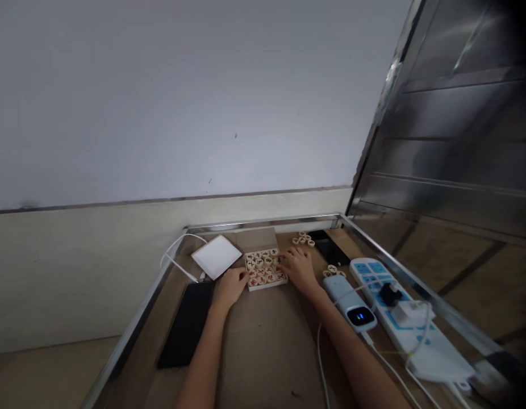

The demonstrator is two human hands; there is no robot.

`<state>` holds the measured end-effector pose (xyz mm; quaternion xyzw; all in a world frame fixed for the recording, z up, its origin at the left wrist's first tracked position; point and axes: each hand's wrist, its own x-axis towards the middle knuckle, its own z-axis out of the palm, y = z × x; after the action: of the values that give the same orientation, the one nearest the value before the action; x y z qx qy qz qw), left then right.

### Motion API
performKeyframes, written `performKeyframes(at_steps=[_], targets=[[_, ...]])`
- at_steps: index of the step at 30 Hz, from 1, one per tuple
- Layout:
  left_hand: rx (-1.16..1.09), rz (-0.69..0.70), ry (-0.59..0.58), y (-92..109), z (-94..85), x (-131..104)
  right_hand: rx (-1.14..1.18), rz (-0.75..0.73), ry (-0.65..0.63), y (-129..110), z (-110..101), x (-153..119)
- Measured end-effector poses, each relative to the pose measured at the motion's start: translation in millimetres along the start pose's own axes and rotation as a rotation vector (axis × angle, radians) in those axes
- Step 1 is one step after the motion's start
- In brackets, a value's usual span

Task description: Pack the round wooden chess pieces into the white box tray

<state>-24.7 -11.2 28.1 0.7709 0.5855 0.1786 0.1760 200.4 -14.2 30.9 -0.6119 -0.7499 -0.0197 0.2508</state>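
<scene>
Cardboard sheet (pixel 263 341) underlies both hands: left hand (pixel 231 286) grips the piece tray (pixel 265 270), right hand (pixel 297 266) rests open on it

Shallow white box (pixel 265 282) flat on table, filled with round wooden pieces (pixel 261 266)

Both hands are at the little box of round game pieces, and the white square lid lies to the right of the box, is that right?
Not quite. In the head view the white square lid lies left of the box, not right. Both the left hand and right hand are at it.
</scene>
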Motion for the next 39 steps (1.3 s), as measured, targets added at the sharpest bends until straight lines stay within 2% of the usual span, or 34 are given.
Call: performKeyframes(at_steps=[4,9,13,17,20,23,28,33,36,39], targets=[[0.051,0.027,0.019,0.4,2.0,-1.2,-0.052,-0.003,-0.006,-0.7,4.4,-0.3],[0.097,0.023,0.023,-0.1,4.8,-0.5,-0.065,-0.012,-0.012,-0.9,-0.2,-0.5],[0.092,0.011,0.027,-0.6,5.7,0.1,-0.116,0.095,0.076,10.0,-2.9,1.5],[0.094,0.030,0.045,-2.0,7.6,0.4,-0.286,0.230,0.138,35.5,11.0,4.4],[0.095,0.041,0.048,-3.0,9.3,0.7,-0.388,0.303,0.088,51.1,28.3,8.1],[0.103,0.018,0.041,-3.2,10.3,1.0,-0.406,0.304,0.032,55.2,36.6,11.1],[0.095,0.008,0.046,-2.4,10.1,1.1,-0.395,0.258,-0.008,49.3,24.7,7.6],[0.081,0.009,0.049,-0.7,8.7,-0.4,-0.401,0.288,-0.033,50.8,16.7,0.0],[0.084,-0.009,0.033,1.2,7.3,-2.0,-0.341,0.266,-0.073,54.1,14.6,1.2],[0.087,-0.012,0.036,2.8,6.4,-3.0,-0.196,0.255,-0.032,48.6,8.5,6.9]])
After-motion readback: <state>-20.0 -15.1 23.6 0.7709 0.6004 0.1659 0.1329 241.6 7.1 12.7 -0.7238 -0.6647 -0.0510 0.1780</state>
